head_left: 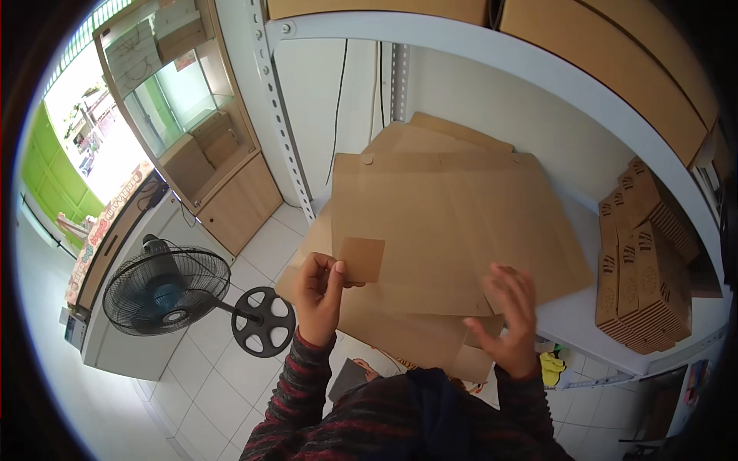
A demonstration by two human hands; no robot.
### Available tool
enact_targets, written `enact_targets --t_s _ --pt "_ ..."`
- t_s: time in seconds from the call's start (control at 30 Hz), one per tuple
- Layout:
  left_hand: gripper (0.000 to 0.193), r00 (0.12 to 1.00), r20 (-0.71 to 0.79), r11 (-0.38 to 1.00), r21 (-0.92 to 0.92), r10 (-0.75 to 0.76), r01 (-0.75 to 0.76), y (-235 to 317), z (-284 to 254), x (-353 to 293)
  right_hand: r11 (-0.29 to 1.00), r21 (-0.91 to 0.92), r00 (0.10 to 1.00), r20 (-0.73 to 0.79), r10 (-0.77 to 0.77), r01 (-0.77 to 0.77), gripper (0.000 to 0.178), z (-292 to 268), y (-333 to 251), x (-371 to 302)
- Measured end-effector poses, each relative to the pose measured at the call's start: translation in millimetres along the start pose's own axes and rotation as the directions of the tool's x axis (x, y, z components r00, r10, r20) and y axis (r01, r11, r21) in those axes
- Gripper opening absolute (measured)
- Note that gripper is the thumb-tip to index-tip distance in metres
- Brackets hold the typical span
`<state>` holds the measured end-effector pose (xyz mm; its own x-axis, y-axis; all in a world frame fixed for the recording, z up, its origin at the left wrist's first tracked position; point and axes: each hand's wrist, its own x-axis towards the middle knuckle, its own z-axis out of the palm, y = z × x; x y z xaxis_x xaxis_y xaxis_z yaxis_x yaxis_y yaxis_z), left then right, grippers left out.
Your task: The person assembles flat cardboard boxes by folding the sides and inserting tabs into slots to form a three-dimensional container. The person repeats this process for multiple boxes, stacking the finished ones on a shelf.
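My left hand (319,290) pinches a small square of brown cardboard (363,258) between thumb and fingers, holding it up over a stack of large flat cardboard sheets (430,207). To the right, my right hand (507,313) hovers above the lower right part of the same sheets, its fingers apart and nothing in them. The fingers of that hand are slightly blurred. The sheets overlap at different angles and cover much of a pale shelf. Another flat brown piece (407,338) sticks out toward me beneath the top sheet.
Bundled folded cardboard boxes (642,284) stand on the shelf's right side. Overhead runs a grey metal shelf beam (430,31) with big boxes above it. A black fan (169,296) and a glass-fronted wooden cabinet (192,107) are at the left. A yellow item (552,369) shows below the shelf.
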<state>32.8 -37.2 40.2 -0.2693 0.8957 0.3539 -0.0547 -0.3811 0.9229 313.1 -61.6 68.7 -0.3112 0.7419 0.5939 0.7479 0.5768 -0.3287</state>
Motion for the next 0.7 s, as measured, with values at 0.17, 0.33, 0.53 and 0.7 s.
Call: enact_targets --t_s 0.17,0.33,0.53,0.7 --pt "0.016 0.996 -0.038 0.897 0.438 0.082 -0.057 -5 -22 -22 1.0 0.021 0.975 0.22 -0.011 0.007 0.032 15 19 -4" --pt "0.045 0.859 0.335 0.429 0.76 0.388 -0.489 37 -9 -30 0.996 0.079 0.987 0.156 -0.047 0.035 0.014 19 35 -8" --pt "0.025 0.826 0.556 0.567 0.652 0.093 -0.503 10 -1 -7 0.984 0.148 0.95 0.308 0.047 -0.097 0.016 19 41 40" --pt "0.026 0.858 0.51 0.578 0.717 -0.054 -0.39 -15 0 21 0.967 0.183 0.957 0.258 0.129 -0.179 0.025 44 57 54"
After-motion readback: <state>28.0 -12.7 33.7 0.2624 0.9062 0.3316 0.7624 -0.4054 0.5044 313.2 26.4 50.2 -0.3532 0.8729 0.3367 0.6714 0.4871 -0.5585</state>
